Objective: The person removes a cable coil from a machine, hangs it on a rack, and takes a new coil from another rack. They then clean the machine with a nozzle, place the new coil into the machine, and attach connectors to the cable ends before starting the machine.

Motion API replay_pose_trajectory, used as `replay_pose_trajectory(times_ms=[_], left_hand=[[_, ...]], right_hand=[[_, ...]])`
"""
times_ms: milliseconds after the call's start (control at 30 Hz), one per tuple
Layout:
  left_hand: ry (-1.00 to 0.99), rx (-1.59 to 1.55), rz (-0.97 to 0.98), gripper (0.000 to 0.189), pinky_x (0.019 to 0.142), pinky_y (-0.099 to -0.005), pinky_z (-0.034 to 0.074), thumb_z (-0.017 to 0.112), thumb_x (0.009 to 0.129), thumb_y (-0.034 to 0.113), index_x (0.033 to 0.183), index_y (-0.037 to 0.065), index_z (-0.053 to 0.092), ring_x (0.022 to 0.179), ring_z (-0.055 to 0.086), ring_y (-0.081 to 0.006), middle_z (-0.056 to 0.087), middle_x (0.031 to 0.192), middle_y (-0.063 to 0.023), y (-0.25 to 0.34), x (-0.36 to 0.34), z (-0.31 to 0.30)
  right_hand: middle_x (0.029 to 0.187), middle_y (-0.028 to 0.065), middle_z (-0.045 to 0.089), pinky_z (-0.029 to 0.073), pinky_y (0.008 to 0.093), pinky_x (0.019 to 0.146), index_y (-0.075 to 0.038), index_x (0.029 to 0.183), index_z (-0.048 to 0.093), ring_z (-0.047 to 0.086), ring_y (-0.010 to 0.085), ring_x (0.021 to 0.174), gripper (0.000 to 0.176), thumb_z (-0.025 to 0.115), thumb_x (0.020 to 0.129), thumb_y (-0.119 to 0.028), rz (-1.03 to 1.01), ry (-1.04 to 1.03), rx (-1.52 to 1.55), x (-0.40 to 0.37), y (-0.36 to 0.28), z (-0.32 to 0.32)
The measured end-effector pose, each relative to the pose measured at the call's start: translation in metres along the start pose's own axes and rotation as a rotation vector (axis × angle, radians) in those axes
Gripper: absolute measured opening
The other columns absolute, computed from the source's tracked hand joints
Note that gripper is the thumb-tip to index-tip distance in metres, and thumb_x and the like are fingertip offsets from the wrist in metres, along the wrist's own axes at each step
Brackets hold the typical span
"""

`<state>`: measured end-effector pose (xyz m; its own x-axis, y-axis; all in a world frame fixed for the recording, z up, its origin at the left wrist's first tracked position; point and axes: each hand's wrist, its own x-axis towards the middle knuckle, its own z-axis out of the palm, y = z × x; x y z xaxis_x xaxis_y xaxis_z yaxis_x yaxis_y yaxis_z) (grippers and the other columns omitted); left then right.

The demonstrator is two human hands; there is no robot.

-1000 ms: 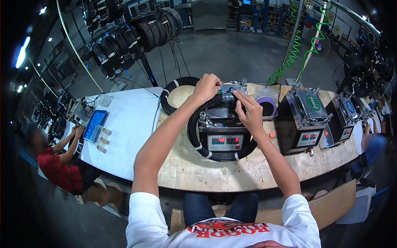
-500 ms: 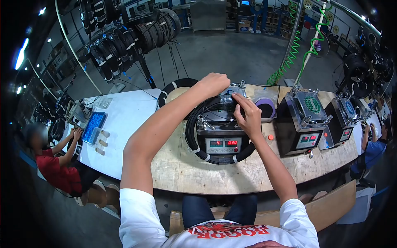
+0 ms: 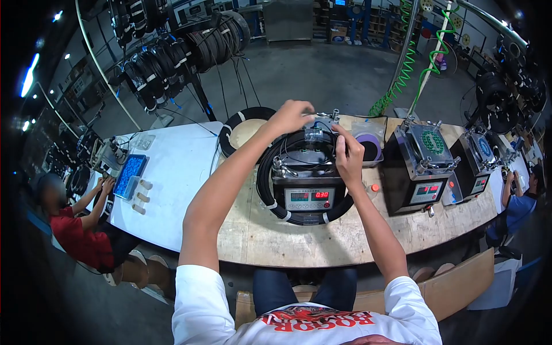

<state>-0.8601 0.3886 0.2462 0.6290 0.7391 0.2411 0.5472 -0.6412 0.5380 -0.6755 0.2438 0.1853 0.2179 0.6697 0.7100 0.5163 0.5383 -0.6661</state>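
My left hand (image 3: pixel 292 117) is above the back left of a black benchtop machine (image 3: pixel 310 185), its bent fingers and thumb apart near the metal clamp parts on top. I see nothing held in it. My right hand (image 3: pixel 349 158) is at the machine's right side, index finger stretched toward the top fixture and thumb apart, close to the cable. A coil of black cable (image 3: pixel 265 192), banded with white tape, lies around the machine and over its top. Clear plastic (image 3: pixel 313 134) sits on the coil at the back. Red digits show on the display panel (image 3: pixel 310 199).
Two similar machines (image 3: pixel 425 167) (image 3: pixel 480 158) with green and blue discs stand right. A purple-rimmed bowl (image 3: pixel 368 148) and a red button (image 3: pixel 375 187) are nearby. Another cable coil (image 3: pixel 233 122) lies back left. A blue tray (image 3: pixel 131 175) is near a person in red (image 3: pixel 80 230); a person in blue (image 3: pixel 517 201) sits right.
My left hand has shifted slightly left, its closed fingers loosening off the clamp area. My right hand has drawn down and back from the clear plastic.
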Motion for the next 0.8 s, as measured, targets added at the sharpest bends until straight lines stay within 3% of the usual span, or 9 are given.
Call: replay_pose_trajectory(times_ms=[67,133,200,300,400,533,633,733,800], left_hand=[[0.032,-0.504,-0.252,0.031,0.096,-0.0378,0.055,0.065,0.103,0.019,0.131,0.006,0.067,0.108,0.072,-0.0267,0.076,0.108,-0.0153,-0.009,-0.027,-0.002],[0.193,-0.648,0.015,0.039,0.098,-0.0348,0.052,0.055,0.11,0.029,0.137,0.002,0.063,0.111,0.069,-0.0204,0.075,0.109,-0.0129,-0.03,-0.058,0.023],[0.296,-0.317,-0.039,0.044,0.097,-0.0358,0.052,0.055,0.109,0.031,0.142,0.003,0.061,0.109,0.072,-0.0245,0.073,0.113,-0.0215,0.005,-0.106,0.024],[0.582,-0.091,0.04,0.041,0.102,-0.0416,0.05,0.051,0.106,0.022,0.142,0.003,0.06,0.118,0.066,-0.0343,0.068,0.132,-0.0187,0.016,-0.137,0.057],[0.69,-0.002,0.095,0.041,0.107,-0.0438,0.048,0.052,0.102,0.018,0.139,0.003,0.061,0.125,0.062,-0.0366,0.065,0.137,-0.0182,0.023,-0.142,0.063],[0.729,0.068,0.168,0.042,0.108,-0.0454,0.047,0.053,0.102,0.021,0.138,0.003,0.062,0.126,0.061,-0.0371,0.065,0.139,-0.0171,0.018,-0.145,0.068],[0.727,0.131,0.202,0.041,0.108,-0.0467,0.047,0.054,0.101,0.023,0.137,0.003,0.064,0.127,0.06,-0.0377,0.064,0.141,-0.0163,0.015,-0.146,0.07],[0.723,0.156,0.218,0.041,0.108,-0.0468,0.047,0.055,0.101,0.023,0.135,0.004,0.065,0.127,0.06,-0.0376,0.064,0.142,-0.0157,0.012,-0.146,0.07],[0.723,0.155,0.222,0.04,0.108,-0.0466,0.047,0.055,0.101,0.023,0.134,0.004,0.066,0.127,0.06,-0.0372,0.064,0.142,-0.0155,0.011,-0.146,0.071]], right_hand=[[0.103,0.0211,0.077,0.056,0.0364,0.081,0.001,0.122,0.071,0.075,0.0281,0.092,0.031,0.052,0.104,-0.016,-0.043,0.063,0.043,0.003,0.009,0.003],[0.099,0.0206,0.077,0.056,0.0349,0.081,0.002,0.121,0.071,0.075,0.0254,0.088,0.032,0.05,0.106,-0.018,0.086,0.047,0.066,0.006,0.004,-0.001],[0.092,0.0173,0.077,0.056,0.0318,0.081,0.002,0.121,0.071,0.073,0.0194,0.085,0.033,0.05,0.109,-0.021,0.187,0.036,0.155,0.011,0.008,-0.002],[0.095,0.0119,0.074,0.056,0.0275,0.082,0.001,0.127,0.068,0.07,0.0149,0.088,0.034,0.051,0.11,-0.024,0.391,0.006,0.51,0.028,0.023,-0.009],[0.096,0.0115,0.074,0.056,0.0315,0.084,-0.001,0.128,0.068,0.07,0.0164,0.09,0.035,0.054,0.109,-0.026,0.365,-0.119,0.388,0.053,0.052,-0.001],[0.121,0.0166,0.073,0.055,0.0461,0.096,-0.009,0.134,0.068,0.071,0.0308,0.108,0.049,0.069,0.097,-0.041,0.094,-0.432,-0.677,0.103,0.068,0.018],[0.132,0.0162,0.07,0.052,0.05,0.104,-0.011,0.133,0.07,0.066,0.0351,0.123,0.055,0.076,0.09,-0.045,0.339,-0.836,-0.826,0.142,0.054,0.044],[0.135,0.0139,0.069,0.049,0.0481,0.109,-0.01,0.128,0.072,0.062,0.0344,0.131,0.052,0.078,0.088,-0.042,0.41,-0.875,-0.86,0.171,0.072,0.068],[0.133,0.0178,0.069,0.055,0.0484,0.102,-0.004,0.122,0.073,0.067,0.0354,0.122,0.042,0.074,0.091,-0.033,0.409,-0.761,-0.905,0.177,0.095,0.074]])
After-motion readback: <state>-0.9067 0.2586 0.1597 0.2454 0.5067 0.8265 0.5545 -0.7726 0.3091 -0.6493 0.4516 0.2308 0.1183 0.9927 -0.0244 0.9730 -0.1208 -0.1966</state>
